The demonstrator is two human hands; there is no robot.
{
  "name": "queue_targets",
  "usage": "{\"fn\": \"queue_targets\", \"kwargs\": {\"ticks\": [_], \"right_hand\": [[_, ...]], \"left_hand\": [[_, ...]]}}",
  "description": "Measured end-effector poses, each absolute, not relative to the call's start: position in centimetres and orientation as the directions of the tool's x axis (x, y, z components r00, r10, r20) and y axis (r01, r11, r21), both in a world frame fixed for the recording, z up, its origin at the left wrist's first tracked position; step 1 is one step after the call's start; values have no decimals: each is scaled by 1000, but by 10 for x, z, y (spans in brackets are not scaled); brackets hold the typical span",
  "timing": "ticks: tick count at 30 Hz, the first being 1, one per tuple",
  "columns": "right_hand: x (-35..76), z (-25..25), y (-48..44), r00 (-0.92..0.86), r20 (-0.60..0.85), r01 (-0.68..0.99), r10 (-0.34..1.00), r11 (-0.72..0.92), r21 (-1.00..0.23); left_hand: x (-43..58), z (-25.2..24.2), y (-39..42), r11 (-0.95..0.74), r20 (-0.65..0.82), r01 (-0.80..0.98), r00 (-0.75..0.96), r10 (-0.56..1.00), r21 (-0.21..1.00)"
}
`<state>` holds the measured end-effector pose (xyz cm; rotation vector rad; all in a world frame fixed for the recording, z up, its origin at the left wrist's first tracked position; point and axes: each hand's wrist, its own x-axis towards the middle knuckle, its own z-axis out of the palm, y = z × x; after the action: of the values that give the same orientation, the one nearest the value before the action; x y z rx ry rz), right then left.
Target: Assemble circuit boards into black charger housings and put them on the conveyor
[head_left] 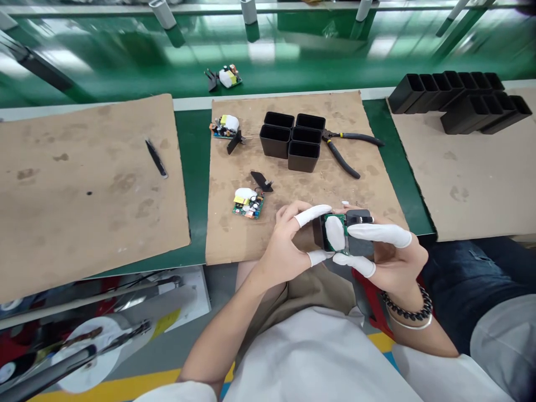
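Near the front edge of the cardboard, my left hand [287,243] is closed around a black plastic case [319,233], thumb and index finger in white finger cots. My right hand [396,254], also wearing finger cots, pinches a green circuit board [335,233] carrying a white lump. The board's left end meets the case's opening; how far it sits inside I cannot tell. A black plug piece [358,216] with metal contacts is beside the board, under my right fingertips. Another board [248,202] with a black plug piece [262,181] lies left of my hands.
Several empty black cases [274,142] stand on the cardboard [226,245], beside splayed pliers [345,159]. More boards lie at the left [226,127] and behind [229,76]. Tweezers [156,158] rest on the left cardboard. Black cases [469,114] are grouped at right, where another person sits.
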<state>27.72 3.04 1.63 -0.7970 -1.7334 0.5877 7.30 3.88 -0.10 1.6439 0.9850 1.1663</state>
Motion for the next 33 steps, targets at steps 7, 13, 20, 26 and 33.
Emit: {"fn": "queue_targets", "kwargs": {"ticks": [7,13,20,26,33], "right_hand": [[275,13,28,-174,591,272,788,615,-740],[277,13,28,-199,589,277,783,621,-733],[274,17,22,-187,592,255,784,621,-741],[276,16,19,-205,608,294,767,640,-710],[279,12,15,-214,584,310,783,621,-720]], "left_hand": [[74,1,37,-279,246,119,236,940,953],[72,-1,40,-313,274,121,260,926,942],[73,-2,37,-326,294,115,233,927,938],[73,4,35,-314,273,144,248,930,939],[71,2,35,-354,306,158,263,915,922]]}}
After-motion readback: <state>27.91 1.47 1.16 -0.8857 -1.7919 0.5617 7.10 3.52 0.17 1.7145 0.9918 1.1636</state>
